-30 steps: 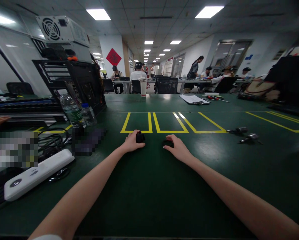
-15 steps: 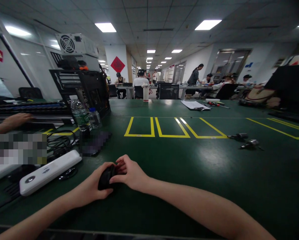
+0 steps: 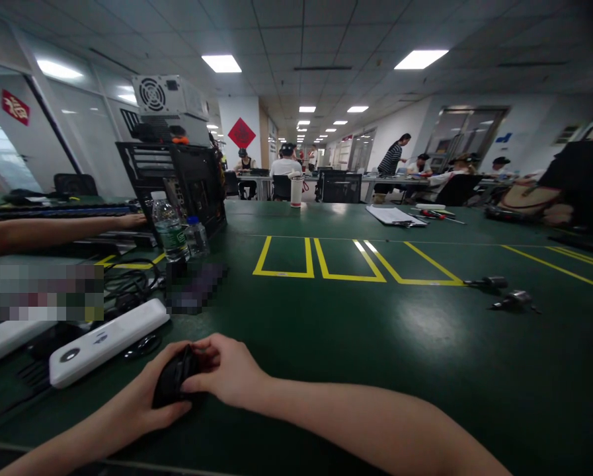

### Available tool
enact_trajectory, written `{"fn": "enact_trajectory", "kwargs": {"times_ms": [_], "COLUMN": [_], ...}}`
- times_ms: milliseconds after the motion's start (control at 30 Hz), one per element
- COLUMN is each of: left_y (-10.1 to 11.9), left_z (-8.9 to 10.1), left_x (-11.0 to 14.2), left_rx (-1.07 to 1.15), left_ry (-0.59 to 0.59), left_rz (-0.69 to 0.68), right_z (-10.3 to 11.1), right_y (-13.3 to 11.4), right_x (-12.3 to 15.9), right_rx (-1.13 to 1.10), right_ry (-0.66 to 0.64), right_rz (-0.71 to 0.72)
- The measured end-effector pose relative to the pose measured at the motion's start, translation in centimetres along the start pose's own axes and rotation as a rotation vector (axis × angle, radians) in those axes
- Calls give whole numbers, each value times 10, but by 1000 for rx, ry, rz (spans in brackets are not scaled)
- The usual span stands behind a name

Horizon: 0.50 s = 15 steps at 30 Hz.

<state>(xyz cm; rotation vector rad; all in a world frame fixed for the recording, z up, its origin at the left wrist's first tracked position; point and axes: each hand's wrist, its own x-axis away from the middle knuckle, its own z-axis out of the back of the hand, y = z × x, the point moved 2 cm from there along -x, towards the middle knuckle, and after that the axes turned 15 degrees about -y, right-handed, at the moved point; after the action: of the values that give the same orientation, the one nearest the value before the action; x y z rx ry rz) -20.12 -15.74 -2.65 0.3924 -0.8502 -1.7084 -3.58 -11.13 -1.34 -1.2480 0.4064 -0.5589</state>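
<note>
A small black rounded object [image 3: 171, 380], whose exact kind I cannot make out, is held between both hands above the near left of the green table [image 3: 326, 344]. My left hand [image 3: 152, 390] wraps around its left side, thumb below. On its right side, my right hand [image 3: 224, 370] is closed, with the thumb and curled fingers gripping the edge. Part of the object is hidden by the fingers. Just beyond my left hand lie a white power strip [image 3: 108, 344] and a thin black cable [image 3: 142, 346].
Water bottles [image 3: 167, 228] stand before an open computer case [image 3: 177, 172]. Another person's arm [image 3: 73, 231] reaches in from the left. Yellow tape outlines [image 3: 283, 274], two metal drill-chuck-like parts [image 3: 517, 301] and a clipboard [image 3: 395, 216] lie farther off.
Both my hands have moved left and nearer to me with the black object. The other person's arm at the left has stretched farther right, toward the computer case. The view has shifted slightly.
</note>
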Motion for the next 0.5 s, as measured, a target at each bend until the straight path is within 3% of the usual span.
{"fn": "enact_trajectory", "kwargs": {"times_ms": [167,300,500], "left_y": [20,51,96], "left_z": [-9,-22,-42], "left_x": [-16,-45,-102], "left_rx": [-13,-28,-39], "left_ry": [-34,-134,-218], "left_rz": [-11,-119,-304], "right_z": [26,55,102], "right_y": [12,4,6], "right_x": [2,32,80], "right_rx": [-115,-200,-392], "right_ry": [11,59,247], "right_rz": [-100,-174,-230]}}
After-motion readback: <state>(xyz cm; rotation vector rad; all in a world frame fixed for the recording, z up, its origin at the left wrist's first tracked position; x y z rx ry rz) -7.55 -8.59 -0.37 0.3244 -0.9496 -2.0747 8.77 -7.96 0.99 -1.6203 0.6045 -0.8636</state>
